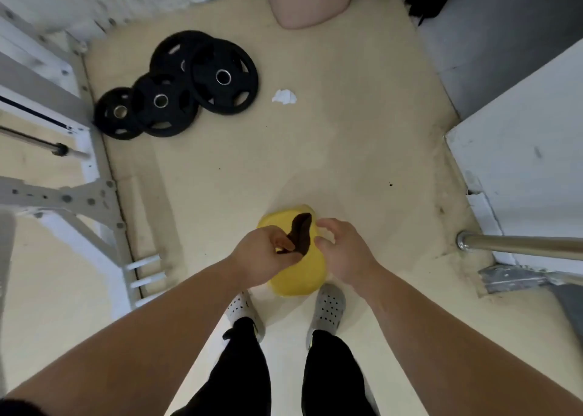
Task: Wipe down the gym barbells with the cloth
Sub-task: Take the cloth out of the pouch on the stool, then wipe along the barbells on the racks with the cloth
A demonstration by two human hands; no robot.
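Note:
A yellow cloth [295, 276] with a dark brown strip [302, 232] on it hangs in front of me above my feet. My left hand [268, 254] pinches the cloth at the brown strip. My right hand [344, 251] is at the cloth's right edge with fingers curled on it. A steel barbell end [517, 245] pokes in from the right at hand height. Another barbell [44, 142] rests on the white rack at the left.
Several black weight plates [189, 90] lie on the beige floor at the upper left. A crumpled white tissue [284, 97] lies beside them. The white rack frame [79, 198] fills the left side, a white wall panel [520, 169] the right, a pink bag [309, 2] the far end.

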